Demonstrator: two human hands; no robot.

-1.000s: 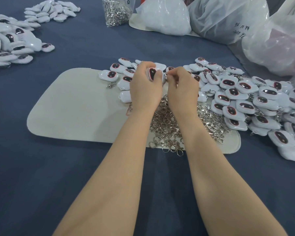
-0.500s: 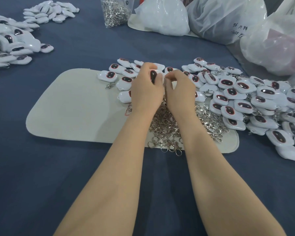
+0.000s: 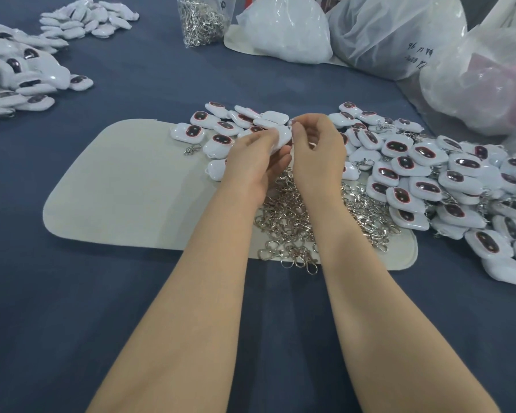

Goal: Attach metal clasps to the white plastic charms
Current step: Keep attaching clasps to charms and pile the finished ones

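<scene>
Charm (image 3: 280, 138), gripped by left hand (image 3: 255, 163) at 12 o'clock of the clasp pile (image 3: 286, 217), has turned from dark face to white back; right hand (image 3: 318, 153) pinches its top corner, so we judge attachment underway.
</scene>
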